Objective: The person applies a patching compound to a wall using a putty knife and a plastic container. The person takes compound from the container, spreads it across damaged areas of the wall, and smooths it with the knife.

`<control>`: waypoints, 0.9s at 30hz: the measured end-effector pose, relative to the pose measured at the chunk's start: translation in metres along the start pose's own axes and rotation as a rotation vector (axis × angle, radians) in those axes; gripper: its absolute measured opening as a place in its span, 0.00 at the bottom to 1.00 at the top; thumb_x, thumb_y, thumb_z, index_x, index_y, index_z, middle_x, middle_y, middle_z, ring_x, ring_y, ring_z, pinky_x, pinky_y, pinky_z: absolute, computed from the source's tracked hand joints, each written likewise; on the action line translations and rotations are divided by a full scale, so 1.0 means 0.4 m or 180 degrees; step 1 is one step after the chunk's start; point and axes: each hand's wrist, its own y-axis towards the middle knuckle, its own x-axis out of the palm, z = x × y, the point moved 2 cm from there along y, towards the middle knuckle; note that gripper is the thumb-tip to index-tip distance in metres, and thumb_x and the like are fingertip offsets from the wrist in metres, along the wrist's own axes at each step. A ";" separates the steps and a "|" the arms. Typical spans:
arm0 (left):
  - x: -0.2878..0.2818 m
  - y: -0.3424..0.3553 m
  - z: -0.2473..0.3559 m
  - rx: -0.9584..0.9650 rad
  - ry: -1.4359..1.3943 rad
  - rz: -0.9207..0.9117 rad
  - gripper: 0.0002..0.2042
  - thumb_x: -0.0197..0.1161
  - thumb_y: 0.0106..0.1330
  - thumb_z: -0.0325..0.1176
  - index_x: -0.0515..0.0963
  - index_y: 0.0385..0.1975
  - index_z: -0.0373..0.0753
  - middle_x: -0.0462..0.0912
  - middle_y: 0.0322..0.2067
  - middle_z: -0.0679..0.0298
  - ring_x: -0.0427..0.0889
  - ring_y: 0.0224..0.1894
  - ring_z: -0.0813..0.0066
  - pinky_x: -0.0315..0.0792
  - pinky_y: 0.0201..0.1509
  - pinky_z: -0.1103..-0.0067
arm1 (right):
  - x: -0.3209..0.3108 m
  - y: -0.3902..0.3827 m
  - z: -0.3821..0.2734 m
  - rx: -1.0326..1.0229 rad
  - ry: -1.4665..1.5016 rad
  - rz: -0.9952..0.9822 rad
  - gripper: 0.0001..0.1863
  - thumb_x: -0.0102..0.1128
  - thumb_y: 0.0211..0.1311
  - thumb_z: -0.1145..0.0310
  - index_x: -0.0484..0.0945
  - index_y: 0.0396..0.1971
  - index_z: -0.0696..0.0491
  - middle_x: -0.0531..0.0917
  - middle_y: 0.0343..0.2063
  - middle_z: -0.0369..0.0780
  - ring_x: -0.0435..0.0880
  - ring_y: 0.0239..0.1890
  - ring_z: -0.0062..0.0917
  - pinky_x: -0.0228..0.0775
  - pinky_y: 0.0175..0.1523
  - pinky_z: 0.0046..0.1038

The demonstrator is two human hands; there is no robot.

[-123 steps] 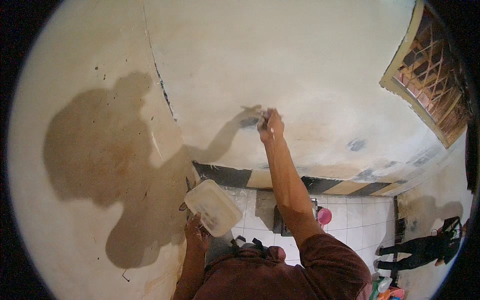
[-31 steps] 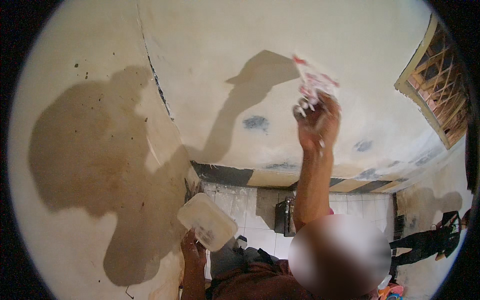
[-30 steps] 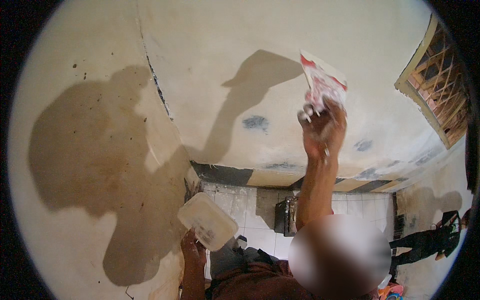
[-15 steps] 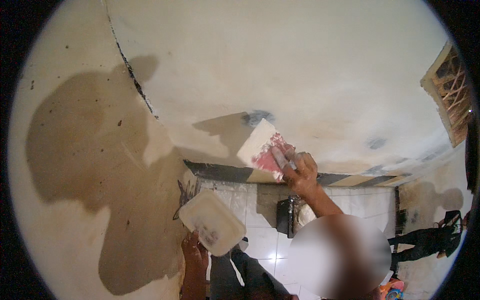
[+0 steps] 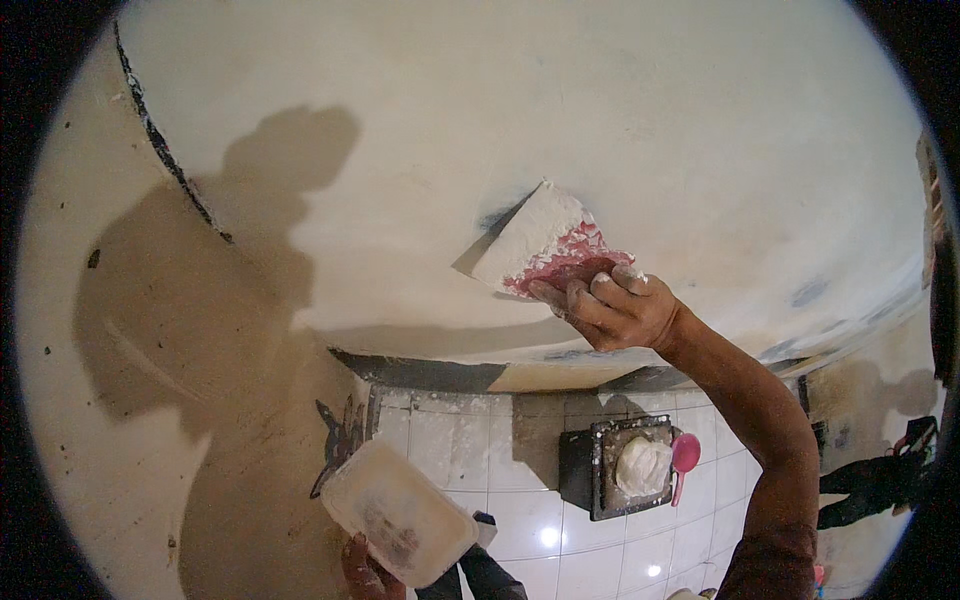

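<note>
My right hand [image 5: 612,306] grips a wide red putty spreader [image 5: 572,272]. White putty is smeared thickly over its blade, and the blade's edge lies at the pale wall [image 5: 640,120], partly over a grey patch [image 5: 492,220]. At lower left, my left hand [image 5: 370,572] is closed on the edge of an off-white rectangular plastic container [image 5: 400,515] with rounded corners and smudges on it. Part of the left hand is hidden behind the container.
On the white tiled floor [image 5: 590,550] stands a black tub [image 5: 598,480] holding white putty [image 5: 643,466], with a pink dipper [image 5: 684,455] at its side. A dark band [image 5: 430,374] runs along the wall's foot. Another person's dark-clothed legs [image 5: 862,487] show at far right.
My right hand has brought the spreader up over the grey patch, with its wrist turned. My view has shifted, so the tub and pink dipper now show. The left hand still holds the container.
</note>
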 end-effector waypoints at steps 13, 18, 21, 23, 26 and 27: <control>-0.024 0.000 -0.076 -0.0226 0.0065 -0.0018 0.29 0.58 0.64 0.43 0.62 0.62 0.35 0.69 0.59 0.55 0.70 0.58 0.54 0.67 0.61 0.55 | -0.029 -0.033 -0.004 0.0374 0.0930 -0.1426 0.26 0.60 0.48 0.68 0.74 0.52 0.55 0.75 0.42 0.36 0.75 0.44 0.26 0.72 0.47 0.31; -0.037 -0.012 -0.080 -0.0249 0.0043 -0.0059 0.29 0.57 0.64 0.43 0.62 0.62 0.35 0.69 0.59 0.54 0.71 0.57 0.53 0.68 0.60 0.55 | -0.197 -0.114 -0.057 0.0623 0.0728 -0.1180 0.21 0.66 0.45 0.69 0.83 0.45 0.51 0.72 0.30 0.32 0.72 0.28 0.17 0.69 0.32 0.20; -0.032 -0.017 -0.081 -0.0308 0.0086 -0.0193 0.29 0.57 0.65 0.44 0.62 0.62 0.36 0.69 0.59 0.54 0.72 0.56 0.52 0.68 0.60 0.55 | -0.237 -0.049 -0.034 0.0476 0.0586 -0.0886 0.20 0.65 0.47 0.68 0.84 0.44 0.49 0.70 0.27 0.30 0.69 0.24 0.14 0.64 0.27 0.17; -0.038 -0.016 -0.083 -0.0400 0.0035 -0.0113 0.29 0.56 0.65 0.44 0.62 0.63 0.36 0.69 0.59 0.54 0.71 0.57 0.52 0.67 0.61 0.55 | -0.213 0.022 -0.021 0.0408 0.0382 -0.0611 0.18 0.65 0.49 0.67 0.84 0.44 0.49 0.69 0.25 0.29 0.67 0.23 0.14 0.61 0.25 0.16; -0.035 -0.017 -0.094 -0.0424 -0.0047 -0.0177 0.29 0.55 0.65 0.44 0.61 0.63 0.36 0.69 0.59 0.55 0.70 0.58 0.52 0.66 0.62 0.54 | -0.162 0.095 -0.001 0.0367 0.0103 -0.0294 0.17 0.63 0.49 0.67 0.83 0.42 0.51 0.71 0.29 0.31 0.70 0.26 0.16 0.62 0.28 0.18; -0.031 -0.019 -0.097 -0.0407 -0.0076 -0.0230 0.29 0.55 0.65 0.44 0.61 0.63 0.36 0.68 0.59 0.55 0.69 0.59 0.52 0.65 0.62 0.54 | -0.149 0.111 0.002 0.0389 0.0154 -0.0251 0.18 0.62 0.47 0.67 0.82 0.41 0.54 0.76 0.35 0.33 0.74 0.29 0.18 0.67 0.32 0.20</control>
